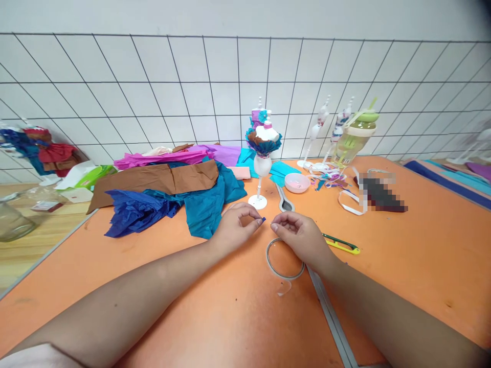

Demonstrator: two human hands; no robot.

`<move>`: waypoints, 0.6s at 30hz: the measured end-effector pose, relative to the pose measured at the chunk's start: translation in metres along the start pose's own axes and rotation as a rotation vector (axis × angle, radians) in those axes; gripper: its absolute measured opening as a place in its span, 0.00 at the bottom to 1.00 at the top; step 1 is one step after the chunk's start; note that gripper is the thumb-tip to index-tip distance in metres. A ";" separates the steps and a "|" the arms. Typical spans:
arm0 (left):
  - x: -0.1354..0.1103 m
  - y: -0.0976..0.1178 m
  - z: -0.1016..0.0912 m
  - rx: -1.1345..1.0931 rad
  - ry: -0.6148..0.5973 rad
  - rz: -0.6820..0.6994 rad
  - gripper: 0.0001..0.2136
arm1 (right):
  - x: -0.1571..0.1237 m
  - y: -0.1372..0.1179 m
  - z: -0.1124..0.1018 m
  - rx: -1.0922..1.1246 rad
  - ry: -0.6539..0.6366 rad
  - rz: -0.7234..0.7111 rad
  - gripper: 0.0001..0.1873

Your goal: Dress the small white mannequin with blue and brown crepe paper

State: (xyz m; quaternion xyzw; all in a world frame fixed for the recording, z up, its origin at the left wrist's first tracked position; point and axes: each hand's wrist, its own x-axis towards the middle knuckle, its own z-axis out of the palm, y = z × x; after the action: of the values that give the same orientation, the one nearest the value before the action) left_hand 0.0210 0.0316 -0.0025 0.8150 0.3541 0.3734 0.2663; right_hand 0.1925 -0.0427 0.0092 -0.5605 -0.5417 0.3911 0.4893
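Left hand [238,225] pinches a blue scrap [264,220]; right hand [297,232] sits just apart, fingertips together, contents unclear. Mannequin [263,166] stands upright toward the desk's [215,317] far edge: upper ruffle fitted, lower body bare, apparently unfinished.
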 end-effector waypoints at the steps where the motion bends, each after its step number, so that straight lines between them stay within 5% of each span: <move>1: 0.000 -0.001 0.001 -0.004 0.005 -0.004 0.05 | 0.000 0.000 0.002 0.049 -0.020 0.072 0.13; 5: -0.001 0.000 0.003 0.028 -0.004 0.026 0.04 | 0.002 0.006 0.006 0.174 -0.037 0.233 0.17; 18: -0.003 0.008 0.003 0.048 0.005 0.041 0.04 | 0.004 0.009 0.006 0.188 0.008 0.268 0.18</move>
State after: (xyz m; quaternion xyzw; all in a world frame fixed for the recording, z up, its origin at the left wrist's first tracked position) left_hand 0.0247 0.0239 -0.0004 0.8274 0.3469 0.3721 0.2379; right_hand 0.1891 -0.0377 -0.0010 -0.5811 -0.4211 0.4997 0.4851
